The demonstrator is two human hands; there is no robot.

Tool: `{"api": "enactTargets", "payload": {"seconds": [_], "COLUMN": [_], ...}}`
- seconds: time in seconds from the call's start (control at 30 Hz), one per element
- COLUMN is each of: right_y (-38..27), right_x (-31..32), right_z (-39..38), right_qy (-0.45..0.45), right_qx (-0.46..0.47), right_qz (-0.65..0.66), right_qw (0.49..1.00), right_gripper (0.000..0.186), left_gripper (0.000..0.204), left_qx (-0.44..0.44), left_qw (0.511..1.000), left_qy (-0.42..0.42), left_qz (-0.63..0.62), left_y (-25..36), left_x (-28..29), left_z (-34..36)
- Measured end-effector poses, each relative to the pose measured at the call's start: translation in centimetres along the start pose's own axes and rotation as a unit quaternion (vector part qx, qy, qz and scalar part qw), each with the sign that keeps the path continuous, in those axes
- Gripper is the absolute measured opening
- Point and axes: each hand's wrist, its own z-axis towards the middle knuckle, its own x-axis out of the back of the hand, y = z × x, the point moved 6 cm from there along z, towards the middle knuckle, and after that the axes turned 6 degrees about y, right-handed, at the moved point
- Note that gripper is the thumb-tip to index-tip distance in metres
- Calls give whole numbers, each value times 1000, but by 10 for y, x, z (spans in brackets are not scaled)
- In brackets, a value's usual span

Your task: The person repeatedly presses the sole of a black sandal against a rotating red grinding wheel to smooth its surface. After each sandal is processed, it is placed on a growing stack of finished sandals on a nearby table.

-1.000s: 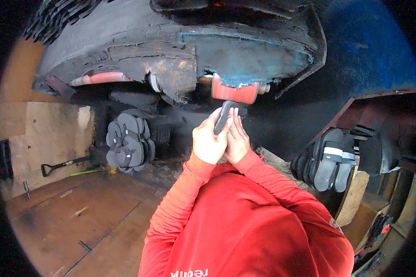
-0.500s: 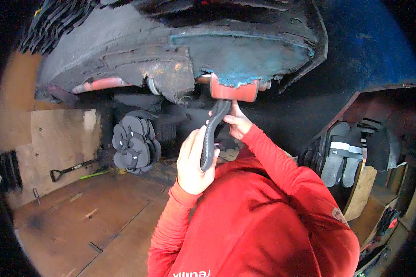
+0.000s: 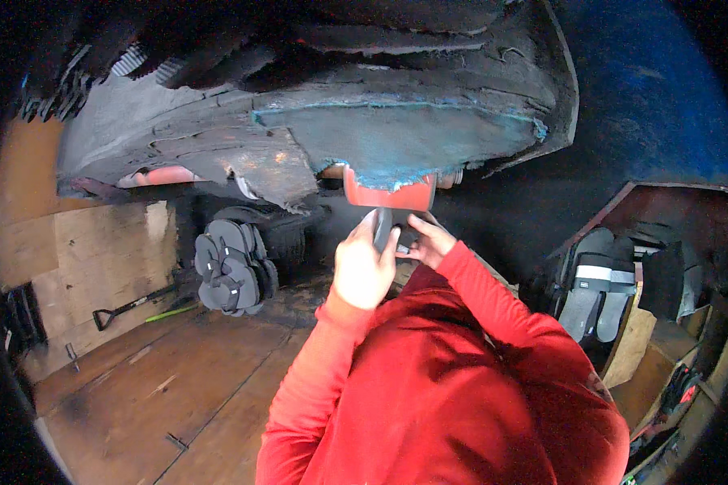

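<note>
One dark sole (image 3: 383,229), left hand (image 3: 359,267) now nearer red roller (image 3: 388,197)

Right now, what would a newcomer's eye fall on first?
Probably the bright red top, lower centre. Next, the red band below the frayed blue-grey sheet, upper centre, with a dark sole in the left hand just beneath it. Grey sandals cluster further left.

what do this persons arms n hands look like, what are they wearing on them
Both arms wear long red sleeves, the left sleeve looking brighter and more orange, matching a red top. The left grip and right grip are bare hands, no gloves.
</note>
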Motion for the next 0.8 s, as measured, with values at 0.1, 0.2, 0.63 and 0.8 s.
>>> {"api": "enactTargets", "payload": {"seconds": [0.1, 0.2, 0.63, 0.8], "right_y": [-3, -18, -21, -9], "right_x": [-11, -51, -94, -109], "right_z": [-14, -16, -36, -51], "right_qy": [5, -64, -103, -94], "right_qx": [-54, 37, 3, 33], "right_qz": [7, -73, -127, -117], "right_qw": [998, 995, 987, 988], "right_gripper": [80, 69, 58, 66], "left_gripper": [33, 35, 36, 43], "left_qx": [42, -20, -47, -27], "left_qw": [999, 997, 995, 998], "left_qy": [-13, 66, 86, 51], "left_qz": [-12, -30, -25, -9], "left_y": [2, 21, 32, 52], "left_x": [4, 45, 68, 93], "left_z": [6, -27, -35, -54]}}
